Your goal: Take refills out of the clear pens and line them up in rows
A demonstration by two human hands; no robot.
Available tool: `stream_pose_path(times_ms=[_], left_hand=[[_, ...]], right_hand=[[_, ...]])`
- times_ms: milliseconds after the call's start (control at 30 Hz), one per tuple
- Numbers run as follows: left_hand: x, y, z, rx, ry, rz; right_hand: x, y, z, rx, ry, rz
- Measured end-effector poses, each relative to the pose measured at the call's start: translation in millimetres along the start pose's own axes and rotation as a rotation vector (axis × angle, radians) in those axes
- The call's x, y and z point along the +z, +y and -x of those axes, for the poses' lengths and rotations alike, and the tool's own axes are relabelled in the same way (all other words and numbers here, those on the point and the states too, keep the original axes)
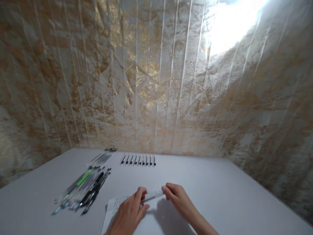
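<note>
Your left hand point(129, 209), thumb and fingers partly curled, grips one end of a slim, clear pen with a dark core point(153, 197); your right hand point(178, 198) pinches its other end. Below lies a white, written-on paper sheet point(111, 209). Leftward are blurred black, clear and green pens point(84, 189); beyond, a row of clear, black-clipped pieces point(139, 160).

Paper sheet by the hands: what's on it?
Rows of small writing, too blurred to read, show on the sheet. The left hand hides part; what's beneath it cannot be seen.
</note>
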State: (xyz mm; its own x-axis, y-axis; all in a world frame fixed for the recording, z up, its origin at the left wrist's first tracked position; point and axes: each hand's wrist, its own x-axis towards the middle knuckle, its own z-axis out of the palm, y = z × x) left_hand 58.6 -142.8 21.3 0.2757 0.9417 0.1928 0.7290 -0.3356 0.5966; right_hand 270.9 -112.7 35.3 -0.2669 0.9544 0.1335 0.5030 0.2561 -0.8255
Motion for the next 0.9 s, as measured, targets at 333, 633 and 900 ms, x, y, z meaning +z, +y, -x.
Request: stream_pose_path(times_ms=[333,633,900], left_hand=[[6.7,-6.6,-4.8,-0.003,-0.031,0.07],[-14.8,-1.5,-6.9,-0.033,0.026,0.208],[-15.8,9.4,-0.1,-0.036,0.026,0.084]], right_hand=[[-6.4,1.3,-4.4,-0.146,0.09,-0.043],[8.9,-0.4,-1.1,0.175,-0.059,-0.932],[49.1,-4.4,5.8,0.339,0.101,-1.131]])
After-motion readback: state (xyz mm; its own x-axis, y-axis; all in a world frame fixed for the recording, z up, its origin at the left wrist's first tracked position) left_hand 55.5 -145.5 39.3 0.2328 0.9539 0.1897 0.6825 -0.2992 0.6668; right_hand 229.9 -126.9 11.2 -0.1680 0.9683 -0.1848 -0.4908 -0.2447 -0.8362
